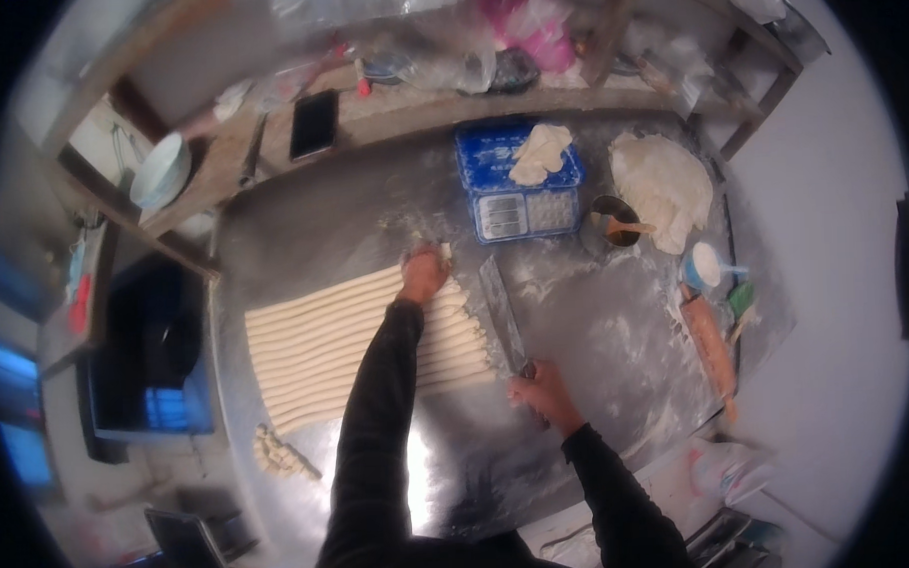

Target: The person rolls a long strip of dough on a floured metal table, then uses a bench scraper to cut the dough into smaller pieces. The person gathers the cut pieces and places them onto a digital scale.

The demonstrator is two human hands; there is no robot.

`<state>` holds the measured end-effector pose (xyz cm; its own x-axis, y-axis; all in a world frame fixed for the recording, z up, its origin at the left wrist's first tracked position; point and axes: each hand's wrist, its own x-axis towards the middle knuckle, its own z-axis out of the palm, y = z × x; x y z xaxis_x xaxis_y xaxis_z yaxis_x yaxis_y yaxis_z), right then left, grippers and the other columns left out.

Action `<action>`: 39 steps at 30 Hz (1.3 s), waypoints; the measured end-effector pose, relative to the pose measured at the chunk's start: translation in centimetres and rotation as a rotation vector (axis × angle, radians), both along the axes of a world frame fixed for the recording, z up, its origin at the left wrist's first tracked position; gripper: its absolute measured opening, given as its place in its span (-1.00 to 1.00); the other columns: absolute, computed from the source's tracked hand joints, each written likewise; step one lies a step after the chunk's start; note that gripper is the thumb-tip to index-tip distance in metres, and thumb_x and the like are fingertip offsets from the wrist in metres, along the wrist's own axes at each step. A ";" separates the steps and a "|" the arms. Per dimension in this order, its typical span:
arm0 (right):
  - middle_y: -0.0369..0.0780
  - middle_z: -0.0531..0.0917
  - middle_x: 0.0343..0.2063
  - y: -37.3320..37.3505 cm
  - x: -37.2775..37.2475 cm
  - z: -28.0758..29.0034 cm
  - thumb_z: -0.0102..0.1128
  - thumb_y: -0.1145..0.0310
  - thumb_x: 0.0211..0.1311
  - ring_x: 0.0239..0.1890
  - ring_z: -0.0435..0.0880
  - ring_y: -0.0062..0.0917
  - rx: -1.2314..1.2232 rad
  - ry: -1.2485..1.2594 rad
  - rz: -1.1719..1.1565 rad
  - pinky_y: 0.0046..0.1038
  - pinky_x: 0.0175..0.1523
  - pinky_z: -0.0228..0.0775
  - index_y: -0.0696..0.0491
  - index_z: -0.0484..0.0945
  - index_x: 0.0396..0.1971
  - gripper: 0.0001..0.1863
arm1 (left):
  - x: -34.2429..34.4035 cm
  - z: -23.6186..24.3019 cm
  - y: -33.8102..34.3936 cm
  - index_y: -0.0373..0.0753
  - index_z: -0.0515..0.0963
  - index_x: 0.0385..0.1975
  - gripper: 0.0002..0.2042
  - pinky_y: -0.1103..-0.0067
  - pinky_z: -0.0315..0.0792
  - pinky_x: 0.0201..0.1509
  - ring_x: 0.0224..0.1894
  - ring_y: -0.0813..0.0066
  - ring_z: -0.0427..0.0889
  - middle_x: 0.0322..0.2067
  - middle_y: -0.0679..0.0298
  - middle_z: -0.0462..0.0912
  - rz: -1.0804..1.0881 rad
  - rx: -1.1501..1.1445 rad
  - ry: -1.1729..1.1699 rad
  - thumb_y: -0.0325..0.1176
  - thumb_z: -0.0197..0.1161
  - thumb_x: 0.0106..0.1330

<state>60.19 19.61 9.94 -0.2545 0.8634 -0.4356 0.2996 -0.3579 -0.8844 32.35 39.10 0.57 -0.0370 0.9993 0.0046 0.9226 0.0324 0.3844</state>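
Rows of long pale dough strips (317,351) lie side by side on the metal table (627,358). My left hand (424,275) is closed at the upper right end of the rows; whatever its fingers hold is too small to name. My right hand (544,395) grips the handle of a long flour-dusted knife (500,302), whose blade lies angled just right of the strips' uneven ends. A small pile of dough pieces (278,452) sits near the rows' lower left corner.
A blue scale (485,163) holding a dough scrap (538,153), a dough slab (661,187), a bowl with scraper (610,218), a cup (704,265) and a rolling pin (709,340) occupy the right and back. A wooden shelf (220,162) runs behind; a screen (147,365) stands left.
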 end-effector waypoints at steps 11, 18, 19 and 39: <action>-0.14 0.68 -0.56 4.6 -3.2 -0.6 0.23 0.49 0.22 -0.57 0.67 -0.54 0.010 0.181 -0.036 -0.45 -0.42 0.59 0.26 0.54 -0.43 -0.87 | -2.6 -0.9 -0.7 -0.18 0.63 0.04 -0.66 0.28 0.48 0.18 0.09 -0.01 0.61 0.06 0.02 0.64 -0.023 0.271 -0.414 -0.37 0.20 0.26; -0.08 0.68 -0.56 9.2 -7.0 -0.9 0.23 0.51 0.22 -0.58 0.71 -0.45 -0.033 0.154 0.003 -0.44 -0.46 0.62 0.29 0.52 -0.45 -0.85 | -3.7 0.3 -2.1 -0.25 0.72 -0.25 -0.78 0.33 0.54 -0.08 -0.18 0.03 0.71 -0.29 0.05 0.75 0.185 0.176 -0.736 -0.27 0.21 0.36; -0.07 0.68 -0.56 9.5 -7.2 -1.4 0.23 0.51 0.22 -0.58 0.71 -0.44 -0.039 0.161 0.009 -0.43 -0.48 0.61 0.30 0.52 -0.45 -0.85 | -3.6 1.0 -2.0 -0.26 0.72 -0.28 -0.76 0.33 0.54 -0.12 -0.21 0.03 0.72 -0.34 0.06 0.75 0.195 0.138 -0.751 -0.24 0.21 0.37; -0.02 0.67 -0.60 13.1 -9.3 -0.5 0.28 0.51 0.18 -0.60 0.71 -0.37 -0.225 -0.038 0.184 -0.38 -0.52 0.55 0.34 0.53 -0.43 -0.83 | 2.1 6.0 2.1 -0.31 0.72 -0.26 -0.56 0.11 0.54 0.03 -0.09 -0.15 0.69 -0.20 -0.13 0.72 0.275 -0.242 -0.374 -0.09 -0.04 0.44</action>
